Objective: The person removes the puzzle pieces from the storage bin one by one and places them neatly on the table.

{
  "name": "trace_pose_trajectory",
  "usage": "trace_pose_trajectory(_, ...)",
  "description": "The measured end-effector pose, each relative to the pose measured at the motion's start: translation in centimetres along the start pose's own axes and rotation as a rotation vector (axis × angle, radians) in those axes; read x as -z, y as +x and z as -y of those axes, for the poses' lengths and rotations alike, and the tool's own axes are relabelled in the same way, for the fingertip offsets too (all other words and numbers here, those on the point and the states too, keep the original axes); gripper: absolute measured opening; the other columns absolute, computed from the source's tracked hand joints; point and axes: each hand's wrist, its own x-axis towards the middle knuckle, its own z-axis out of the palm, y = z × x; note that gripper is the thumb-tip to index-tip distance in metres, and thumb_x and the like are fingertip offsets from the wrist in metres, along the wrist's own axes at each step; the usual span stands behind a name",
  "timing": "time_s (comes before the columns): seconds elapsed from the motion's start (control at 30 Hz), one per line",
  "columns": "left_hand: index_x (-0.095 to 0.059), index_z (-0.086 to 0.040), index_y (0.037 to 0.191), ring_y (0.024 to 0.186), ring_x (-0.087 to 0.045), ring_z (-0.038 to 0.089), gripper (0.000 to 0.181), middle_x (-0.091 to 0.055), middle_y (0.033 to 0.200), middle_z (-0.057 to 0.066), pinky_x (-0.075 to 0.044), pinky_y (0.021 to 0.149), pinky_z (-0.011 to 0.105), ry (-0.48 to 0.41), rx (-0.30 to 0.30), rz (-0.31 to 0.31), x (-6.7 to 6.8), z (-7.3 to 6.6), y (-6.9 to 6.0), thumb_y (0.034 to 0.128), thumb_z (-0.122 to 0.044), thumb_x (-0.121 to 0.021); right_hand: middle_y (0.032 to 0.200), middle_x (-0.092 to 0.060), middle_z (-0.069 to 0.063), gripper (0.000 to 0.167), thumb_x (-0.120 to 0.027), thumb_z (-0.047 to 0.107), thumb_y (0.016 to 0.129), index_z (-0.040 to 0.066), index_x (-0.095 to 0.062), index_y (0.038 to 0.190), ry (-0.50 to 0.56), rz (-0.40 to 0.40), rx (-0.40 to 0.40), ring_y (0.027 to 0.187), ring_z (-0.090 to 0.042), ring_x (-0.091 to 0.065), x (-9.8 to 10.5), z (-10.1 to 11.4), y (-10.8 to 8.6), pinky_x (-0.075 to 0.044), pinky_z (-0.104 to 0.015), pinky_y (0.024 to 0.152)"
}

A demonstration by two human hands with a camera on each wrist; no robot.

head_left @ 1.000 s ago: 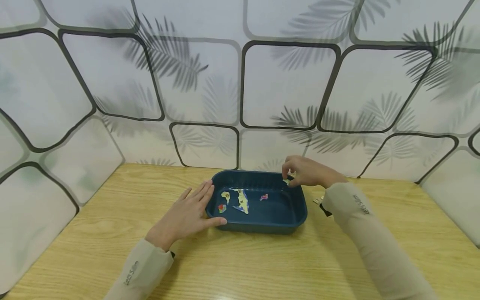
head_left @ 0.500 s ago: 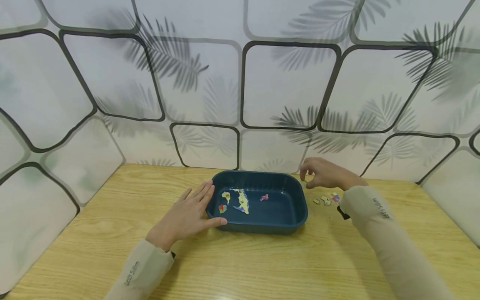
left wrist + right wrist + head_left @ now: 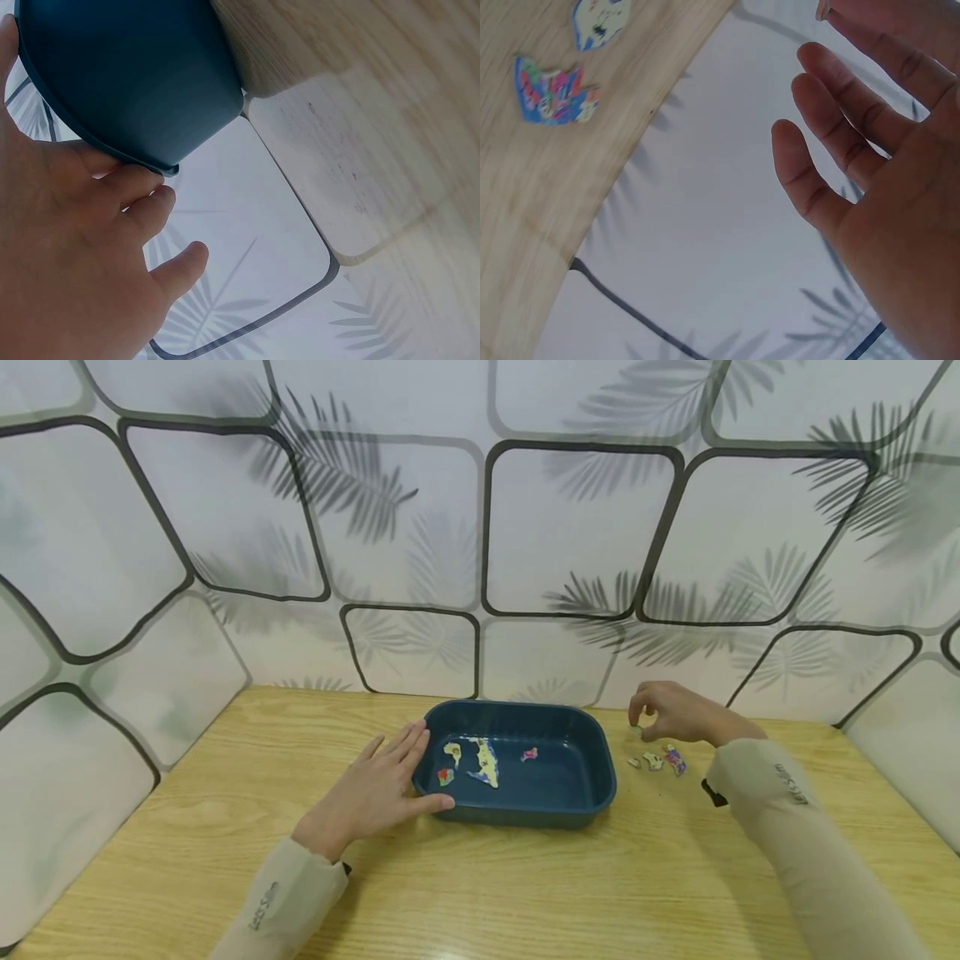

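Note:
My left hand (image 3: 375, 789) rests with straight fingers along the left rim of a dark blue tray (image 3: 517, 816), its thumb over the near rim. Seen from the left wrist, those fingertips touch the tray's edge. Beyond the tray's right side, my right hand (image 3: 678, 710) pinches a small pale-green flat piece (image 3: 636, 730) between thumb and forefinger, above the table. The right wrist view shows only its edge at the top, with the other fingers spread loosely. Inside the tray lie a large cream-and-blue puzzle-like piece (image 3: 485, 763), a cream one (image 3: 452, 752), a red one (image 3: 446, 777) and a pink one (image 3: 529, 754).
Right of the tray, below my right hand, lie a small cream piece (image 3: 634, 763), a white printed piece (image 3: 653, 762) and a blue-and-red piece (image 3: 675, 760). A patterned wall (image 3: 420, 652) closes off the back of the wooden table (image 3: 480, 893).
From the tray's back right corner, my right hand has moved right and slightly down, carrying the small piece outside the tray. The table pieces are now uncovered. My left hand stays put.

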Motion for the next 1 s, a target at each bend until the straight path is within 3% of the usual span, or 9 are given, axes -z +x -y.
trace_pose_trajectory(0.57, -0.030, 0.008, 0.155, 0.152, -0.020, 0.036, 0.101, -0.021, 0.165, 0.021, -0.018, 0.119, 0.061, 0.004, -0.013, -0.014, 0.0, 0.0, 0.0, 0.0937, -0.068, -0.055, 0.100, -0.062, -0.013, 0.012, -0.077, 0.003, 0.083, 0.000, -0.069, 0.092, 0.026, 0.006, -0.102, 0.092, -0.038, -0.060, -0.8, -3.3, -2.9, -0.054, -0.052, 0.077)
trace_pose_trajectory(1.0, -0.030, 0.009, 0.155, 0.151, -0.020, 0.037, 0.101, -0.021, 0.164, 0.022, -0.018, 0.118, 0.061, 0.007, -0.014, -0.012, 0.1, 0.1, 0.0, 0.0942, -0.067, -0.055, 0.094, -0.064, -0.011, 0.017, -0.075, 0.005, 0.076, -0.003, -0.068, 0.090, 0.046, 0.015, -0.171, 0.086, -0.033, -0.060, -1.8, -5.7, -4.8, -0.053, -0.050, 0.073)
